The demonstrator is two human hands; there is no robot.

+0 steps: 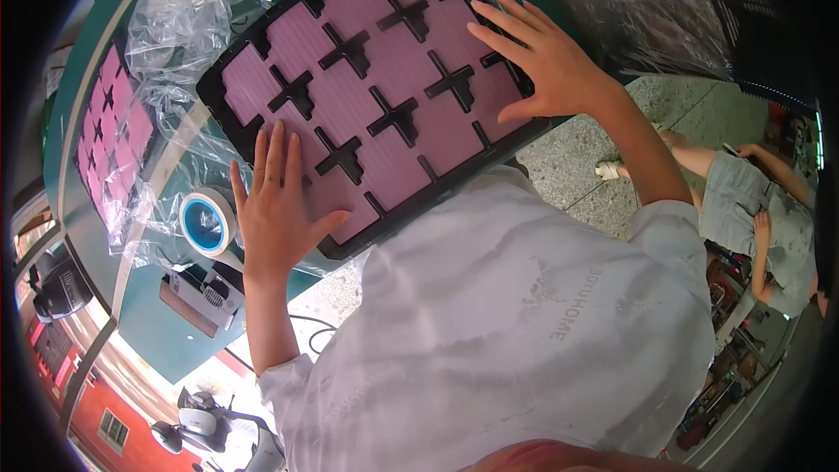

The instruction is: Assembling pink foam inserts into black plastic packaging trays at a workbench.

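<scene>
In front of me a black tray (pixel 395 115) with cross-shaped black dividers sits tilted on the table. Pink sheet-like pieces (pixel 384 153) fill the spaces between the dividers. My left hand (pixel 281 210) lies flat over the tray's left edge, its fingers spread across the pink surface. At the right edge my right hand (pixel 552 61) rests with fingers apart and its thumb over the near corner. Neither hand grips anything. A roll of clear tape (pixel 220 210) with a blue core is beside my left hand.
Crumpled clear plastic film (pixel 179 31) covers the table left of and behind the tray, with more film (pixel 629 4) at the far right. A similar pink-filled tray (pixel 114 135) lies at the left. A small grey device (pixel 210 297) sits at the near-left table edge. Another person (pixel 752 201) is at right.
</scene>
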